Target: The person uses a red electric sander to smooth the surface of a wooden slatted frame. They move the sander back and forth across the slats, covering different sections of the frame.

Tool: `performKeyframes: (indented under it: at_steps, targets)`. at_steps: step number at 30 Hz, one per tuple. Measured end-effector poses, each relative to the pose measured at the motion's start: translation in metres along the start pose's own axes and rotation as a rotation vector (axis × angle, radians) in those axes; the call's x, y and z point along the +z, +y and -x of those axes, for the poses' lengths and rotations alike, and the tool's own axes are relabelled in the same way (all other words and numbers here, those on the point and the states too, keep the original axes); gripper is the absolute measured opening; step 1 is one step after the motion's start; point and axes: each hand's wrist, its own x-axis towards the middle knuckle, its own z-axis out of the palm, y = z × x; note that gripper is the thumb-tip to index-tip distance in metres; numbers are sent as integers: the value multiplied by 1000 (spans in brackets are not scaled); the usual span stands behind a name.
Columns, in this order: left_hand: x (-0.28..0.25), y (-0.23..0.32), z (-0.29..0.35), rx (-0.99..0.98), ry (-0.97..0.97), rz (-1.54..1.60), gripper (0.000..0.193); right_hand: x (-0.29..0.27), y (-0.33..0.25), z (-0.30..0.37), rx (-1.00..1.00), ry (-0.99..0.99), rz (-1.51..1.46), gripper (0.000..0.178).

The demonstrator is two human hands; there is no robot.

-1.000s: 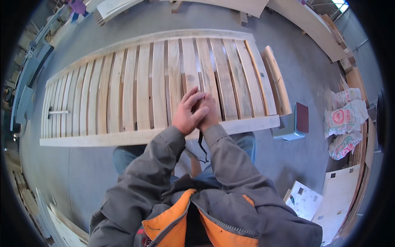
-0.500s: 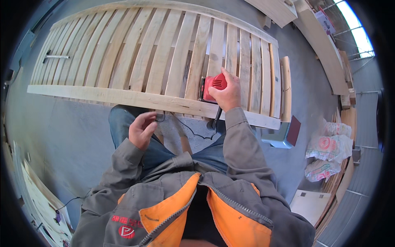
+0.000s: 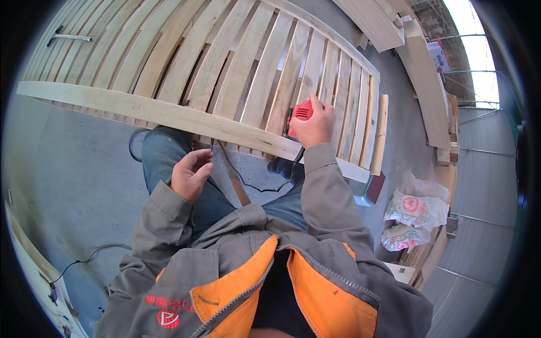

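A red electric sander [image 3: 303, 110] rests on the pale wooden slats near the front rail [image 3: 147, 110] of a long slatted panel. My right hand [image 3: 316, 127] is wrapped over its top. From the sander a black cord drops over the rail and loops down between my legs [image 3: 265, 190]. Short of the rail, my left hand [image 3: 190, 176] hangs in the air over my thigh. Its fingers are loosely bent, the thumb stands apart, and I see nothing in it. The sander's underside is hidden.
A metal-handled tool [image 3: 72, 38] lies across the slats at the far left. Wide boards [image 3: 424, 84] stand at the back right. White bags [image 3: 416, 213] sit on the right beside stacked wood. A box with a dark red side [image 3: 374, 188] is beneath the panel's right end.
The whole view has turned and shifted, so the panel appears more slanted. The sander stays under my right hand near the rail. My left hand remains off the panel, fingers still loosely bent.
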Motion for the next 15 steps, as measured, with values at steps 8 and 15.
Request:
performKeyframes:
  at_steps: [8, 15]
  targets:
    - [-11, 8, -3, -45, 0, 142, 38, 8, -19, 3, 60, -35, 59, 83]
    - [-18, 14, -7, -90, -31, 246, 40, 18, -22, -9, 44, 23, 132, 74]
